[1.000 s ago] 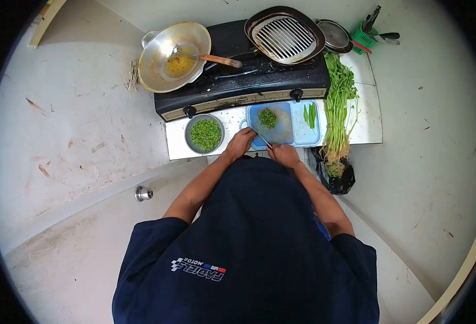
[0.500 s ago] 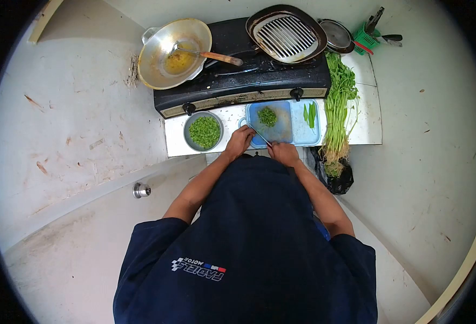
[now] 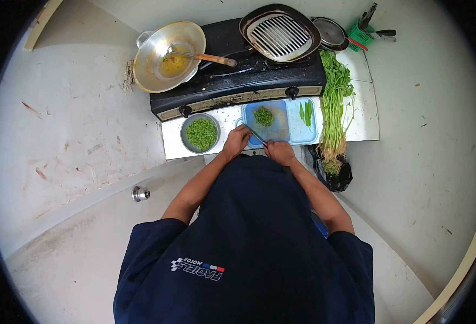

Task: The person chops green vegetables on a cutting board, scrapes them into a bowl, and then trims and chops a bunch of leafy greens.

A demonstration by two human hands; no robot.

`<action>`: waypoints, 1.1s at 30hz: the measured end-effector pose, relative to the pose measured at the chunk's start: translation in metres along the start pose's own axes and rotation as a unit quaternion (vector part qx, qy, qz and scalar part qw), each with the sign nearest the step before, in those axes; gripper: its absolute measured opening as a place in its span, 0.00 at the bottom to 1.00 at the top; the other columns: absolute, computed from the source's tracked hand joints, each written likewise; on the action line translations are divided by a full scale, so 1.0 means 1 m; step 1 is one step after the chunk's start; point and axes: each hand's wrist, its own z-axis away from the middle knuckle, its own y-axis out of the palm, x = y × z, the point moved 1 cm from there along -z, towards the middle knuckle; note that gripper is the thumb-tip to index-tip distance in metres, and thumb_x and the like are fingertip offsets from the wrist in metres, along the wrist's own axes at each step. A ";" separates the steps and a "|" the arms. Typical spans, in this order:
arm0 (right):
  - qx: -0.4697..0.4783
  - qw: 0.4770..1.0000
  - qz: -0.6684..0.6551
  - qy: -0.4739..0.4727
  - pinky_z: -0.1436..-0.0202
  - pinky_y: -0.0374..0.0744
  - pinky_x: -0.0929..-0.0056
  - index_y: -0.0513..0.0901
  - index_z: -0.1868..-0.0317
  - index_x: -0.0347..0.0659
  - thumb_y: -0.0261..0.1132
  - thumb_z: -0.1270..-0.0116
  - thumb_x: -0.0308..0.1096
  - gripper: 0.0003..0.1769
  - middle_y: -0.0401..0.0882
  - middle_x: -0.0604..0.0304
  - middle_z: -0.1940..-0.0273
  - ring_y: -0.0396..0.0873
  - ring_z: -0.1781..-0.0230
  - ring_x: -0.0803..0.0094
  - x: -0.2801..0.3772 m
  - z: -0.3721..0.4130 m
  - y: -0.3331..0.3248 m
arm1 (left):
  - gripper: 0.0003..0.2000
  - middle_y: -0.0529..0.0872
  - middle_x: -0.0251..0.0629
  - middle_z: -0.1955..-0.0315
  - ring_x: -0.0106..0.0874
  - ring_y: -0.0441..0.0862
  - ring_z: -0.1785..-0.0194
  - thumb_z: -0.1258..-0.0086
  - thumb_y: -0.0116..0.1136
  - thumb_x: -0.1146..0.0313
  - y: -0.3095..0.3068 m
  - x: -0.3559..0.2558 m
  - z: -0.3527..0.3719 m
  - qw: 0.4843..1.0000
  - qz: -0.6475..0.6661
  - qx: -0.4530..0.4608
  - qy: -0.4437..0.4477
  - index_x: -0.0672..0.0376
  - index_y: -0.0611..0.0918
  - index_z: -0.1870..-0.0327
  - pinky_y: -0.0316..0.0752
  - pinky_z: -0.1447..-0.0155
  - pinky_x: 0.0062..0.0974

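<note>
My right hand [image 3: 280, 153] is closed around the handle of a knife [image 3: 254, 133] at the front edge of a blue cutting board [image 3: 277, 132]. The blade slants up and left over the board. At its tip, the bent fingers of my left hand [image 3: 235, 142] are closed on the blade; anything else in them is too small to make out. A small heap of chopped greens [image 3: 263, 116] lies on the board beyond the blade. Green pieces [image 3: 306, 114] rest in the lighter right part. Left of my left hand stands a grey bowl [image 3: 182, 136] of chopped greens [image 3: 201, 134].
Behind the board is a black stove [image 3: 227, 81] with a wok [image 3: 143, 73], a spatula [image 3: 216, 59] and a grill pan [image 3: 279, 35]. A bunch of leafy stalks [image 3: 335, 102] lies right, above a black bag [image 3: 341, 179]. A lidded pan [image 3: 329, 33] and green basket [image 3: 360, 35] stand behind.
The view has shifted slightly. The blade now shows its flat side more, and its tip reaches a little further toward my left fingers. The greens and bowl stay in place.
</note>
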 end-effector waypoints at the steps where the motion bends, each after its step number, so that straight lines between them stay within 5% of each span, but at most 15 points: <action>1: -0.001 1.000 -0.002 0.001 0.68 0.86 0.49 0.85 0.64 0.36 0.56 0.20 0.50 0.25 0.88 0.46 0.73 0.89 0.72 0.47 0.000 0.000 0.000 | 0.05 0.85 0.50 0.63 0.52 0.85 0.57 0.32 0.63 0.78 0.001 -0.001 -0.001 1.000 0.000 0.001 0.000 0.66 0.87 0.58 0.80 0.51 0.45; 33: -0.001 1.000 -0.009 -0.006 0.70 0.85 0.47 0.85 0.61 0.36 0.56 0.20 0.53 0.26 0.87 0.44 0.75 0.88 0.75 0.47 0.000 0.013 0.000 | 0.05 0.86 0.50 0.63 0.52 0.86 0.57 0.33 0.62 0.79 0.004 0.002 0.002 0.999 0.003 0.001 -0.036 0.66 0.86 0.59 0.81 0.50 0.45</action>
